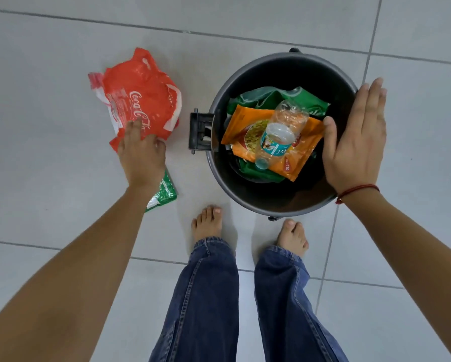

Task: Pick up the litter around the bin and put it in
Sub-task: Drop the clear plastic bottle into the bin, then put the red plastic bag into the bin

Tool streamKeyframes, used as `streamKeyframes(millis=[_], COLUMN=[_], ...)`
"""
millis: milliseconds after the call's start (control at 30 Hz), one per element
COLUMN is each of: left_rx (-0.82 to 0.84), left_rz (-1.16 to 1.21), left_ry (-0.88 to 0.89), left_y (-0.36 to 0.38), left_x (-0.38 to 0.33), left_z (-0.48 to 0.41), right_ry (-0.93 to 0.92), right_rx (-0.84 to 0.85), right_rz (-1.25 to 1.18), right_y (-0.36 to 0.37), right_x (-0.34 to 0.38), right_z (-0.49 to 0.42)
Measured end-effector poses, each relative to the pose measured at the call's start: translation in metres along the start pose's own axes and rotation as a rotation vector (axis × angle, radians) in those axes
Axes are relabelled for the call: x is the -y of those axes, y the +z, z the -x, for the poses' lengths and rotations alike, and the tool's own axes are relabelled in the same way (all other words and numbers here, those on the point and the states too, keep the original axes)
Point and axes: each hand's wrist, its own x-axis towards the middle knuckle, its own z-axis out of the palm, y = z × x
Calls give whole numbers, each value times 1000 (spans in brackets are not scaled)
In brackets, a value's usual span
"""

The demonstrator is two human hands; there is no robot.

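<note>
A round black bin (pixel 250 202) stands on the tiled floor in front of my feet. Inside it lie a clear plastic bottle (pixel 281 131), an orange snack packet (pixel 245 129) and green wrappers (pixel 307 100). Left of the bin a crumpled red Coca-Cola wrapper (pixel 143 95) lies on the floor. My left hand (pixel 142 155) rests on its near edge, fingers curled onto it. A green and white packet (pixel 164 192) peeks out under my left wrist. My right hand (pixel 354 137) hovers flat over the bin's right rim, fingers straight and holding nothing.
The bin has a black hinge bracket (pixel 200 131) on its left side. My bare feet (pixel 208 223) and jeans legs stand just below the bin. Pale grey floor tiles (pixel 49 165) with thin grout lines spread all around.
</note>
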Motion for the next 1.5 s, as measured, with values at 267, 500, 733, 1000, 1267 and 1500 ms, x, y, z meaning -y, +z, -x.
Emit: streamKeyframes(millis=[267,500,733,1000,1267,1500], left_rx=[-473,242,421,710,862,153], left_rz=[50,354,651,236,2,677], left_ry=[450,277,295,450,515,651], left_y=[-115,-87,-16,48,21,-78], left_x=[-66,-166,-218,-188,-200,-122], left_z=[70,100,78,59,56,86], right_ry=[35,38,37,38,39,33], right_rx=[43,45,32,26,33,21], right_rz=[-23,-21,-65,-37,-28,-50], right_y=[-6,-6,-1,-2,-4,-5], right_x=[6,6,2,3,4,5], right_z=[-2,-2,-3,-1,-2,-1])
